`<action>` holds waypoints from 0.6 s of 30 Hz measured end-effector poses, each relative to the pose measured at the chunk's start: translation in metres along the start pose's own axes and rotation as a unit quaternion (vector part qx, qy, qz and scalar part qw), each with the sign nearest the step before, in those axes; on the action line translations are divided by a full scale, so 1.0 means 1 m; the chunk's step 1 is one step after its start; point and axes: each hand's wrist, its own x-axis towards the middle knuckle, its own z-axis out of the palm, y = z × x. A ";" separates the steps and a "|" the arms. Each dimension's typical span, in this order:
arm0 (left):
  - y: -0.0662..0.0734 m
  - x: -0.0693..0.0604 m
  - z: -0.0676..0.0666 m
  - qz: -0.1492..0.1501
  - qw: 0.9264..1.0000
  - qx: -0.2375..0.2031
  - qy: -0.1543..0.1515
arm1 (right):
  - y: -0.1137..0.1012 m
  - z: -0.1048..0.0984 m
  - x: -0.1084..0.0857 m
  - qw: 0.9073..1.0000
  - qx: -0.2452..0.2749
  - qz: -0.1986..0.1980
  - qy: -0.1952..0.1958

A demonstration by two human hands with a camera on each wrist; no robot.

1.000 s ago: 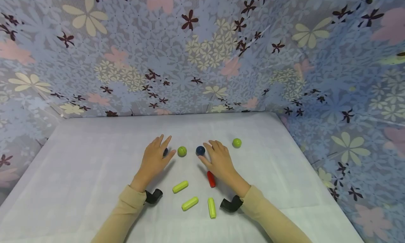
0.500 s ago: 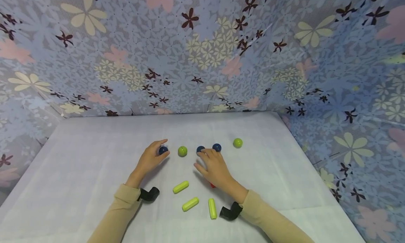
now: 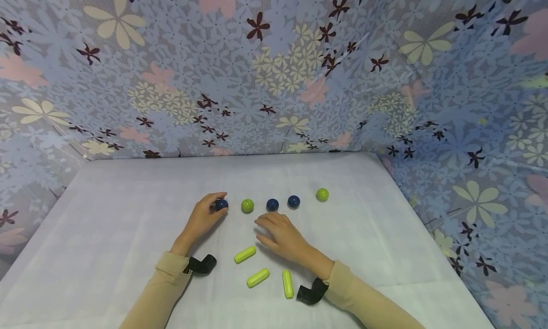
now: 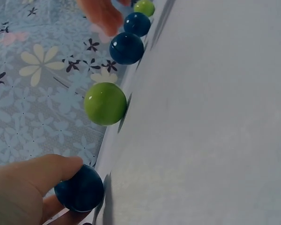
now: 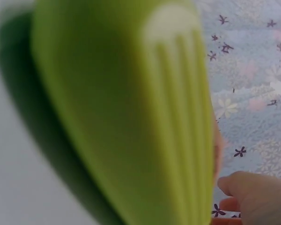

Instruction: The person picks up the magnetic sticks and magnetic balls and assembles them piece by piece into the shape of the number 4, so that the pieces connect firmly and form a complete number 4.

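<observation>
In the head view my left hand (image 3: 201, 222) holds a dark blue ball (image 3: 221, 204) on the white cloth between thumb and fingers. The left wrist view shows the thumb (image 4: 51, 173) against this blue ball (image 4: 79, 188), with fingers partly hidden behind it. My right hand (image 3: 284, 238) hovers with loosely bent fingers, holding nothing, just in front of a second blue ball (image 3: 272, 204). A green ball (image 3: 247, 205) sits between the hands. A third blue ball (image 3: 293, 202) and another green ball (image 3: 322, 194) continue the row rightward.
Three yellow-green sticks lie nearer the person: one upper left (image 3: 245, 254), one in the middle (image 3: 258, 277), one at right (image 3: 288, 284). A stick (image 5: 122, 112) looms blurred in the right wrist view. Flowered fabric (image 3: 239, 81) rises behind the white-covered table (image 3: 128, 191).
My right hand moved left and toward the person, uncovering two blue balls and covering the red stick. My left hand shifted slightly left and closed its fingers round the leftmost blue ball.
</observation>
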 end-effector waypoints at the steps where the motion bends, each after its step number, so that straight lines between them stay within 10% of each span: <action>1: -0.001 0.000 0.001 0.003 1.000 -0.002 0.002 | 0.000 0.001 0.000 1.000 0.010 -0.004 -0.005; 18: -0.011 -0.001 0.006 0.013 0.999 -0.029 0.004 | 0.014 0.013 -0.002 0.972 0.229 -0.040 -0.030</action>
